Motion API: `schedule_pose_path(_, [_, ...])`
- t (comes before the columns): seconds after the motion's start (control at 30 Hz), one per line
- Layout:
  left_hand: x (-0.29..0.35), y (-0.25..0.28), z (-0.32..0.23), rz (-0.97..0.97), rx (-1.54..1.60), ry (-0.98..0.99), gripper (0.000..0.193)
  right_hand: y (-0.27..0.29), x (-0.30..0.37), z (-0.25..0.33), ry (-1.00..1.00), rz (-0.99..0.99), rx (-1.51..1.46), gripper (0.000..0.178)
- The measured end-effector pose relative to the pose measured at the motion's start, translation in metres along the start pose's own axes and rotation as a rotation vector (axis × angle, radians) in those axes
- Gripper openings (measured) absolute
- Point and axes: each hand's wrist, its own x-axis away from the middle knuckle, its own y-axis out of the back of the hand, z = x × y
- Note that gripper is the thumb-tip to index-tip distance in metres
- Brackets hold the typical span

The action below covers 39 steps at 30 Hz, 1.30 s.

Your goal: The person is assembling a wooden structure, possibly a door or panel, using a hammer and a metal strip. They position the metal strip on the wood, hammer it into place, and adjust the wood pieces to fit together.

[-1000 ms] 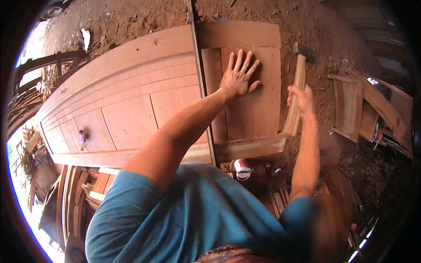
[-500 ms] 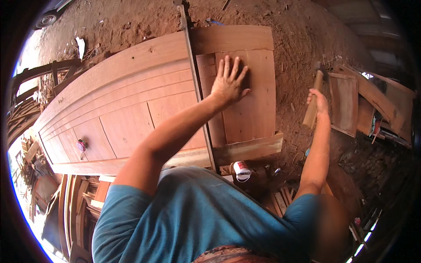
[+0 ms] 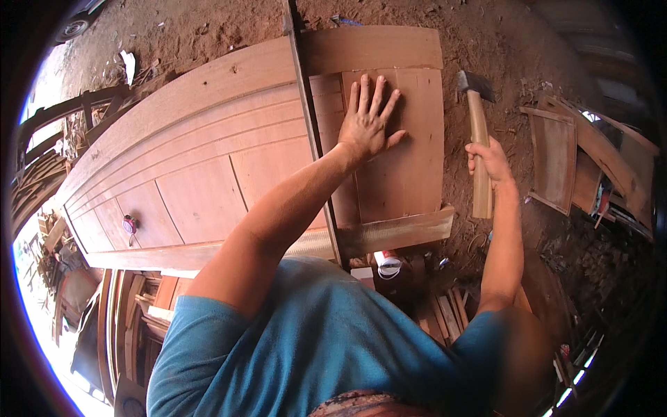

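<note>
A large wooden door (image 3: 201, 187) with grooved panels lies flat before me. My left hand (image 3: 366, 125) rests on its right-end panel, fingers spread and palm down. Just left of that hand, a long dark metal bar clamp (image 3: 310, 125) crosses the door from far side to near side. Off the door's right end, my right hand (image 3: 491, 161) is closed round the wooden handle of a hammer (image 3: 478, 118). The dark metal head is raised at the far end of the handle, apart from the door.
A small red tape measure (image 3: 130, 224) lies on the door's left part. Below the near edge stands a white bucket (image 3: 388, 263). Wooden frames and boards (image 3: 554, 160) lean at the right; timber offcuts (image 3: 448, 313) are stacked near me. Brown dirt ground (image 3: 208, 24) surrounds the door.
The hammer has swung leftward, closer to the door's right end, and its head now shows clearly. My left hand stays spread on the panel. The view has shifted slightly.
</note>
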Motion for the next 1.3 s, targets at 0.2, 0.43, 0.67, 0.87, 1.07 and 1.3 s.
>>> schedule_pose_path(0.2, [-0.001,0.002,-0.002,0.017,0.012,0.007,0.086,0.010,0.023,-0.025,0.049,-0.129,-0.016,0.030])
schedule_pose_path(0.43, [0.001,-0.003,0.013,0.034,0.003,-0.049,0.078,-0.116,0.090,-0.087,0.043,0.029,-0.129,0.037])
schedule_pose_path(0.67, [0.142,0.084,0.080,-0.298,0.172,-0.109,0.049,-0.186,0.132,-0.150,0.201,-0.135,0.008,0.038])
schedule_pose_path(0.87, [0.354,0.042,0.128,-0.136,0.268,0.181,0.057,-0.231,0.200,-0.201,0.388,-0.544,0.370,0.044])
schedule_pose_path(1.07, [0.483,0.031,0.149,0.005,0.101,0.015,0.071,-0.326,0.254,-0.282,0.449,-0.542,0.266,0.067])
schedule_pose_path(1.3, [0.499,0.042,0.173,-0.068,0.205,-0.005,0.073,-0.373,0.251,-0.295,0.363,-0.669,0.306,0.087])
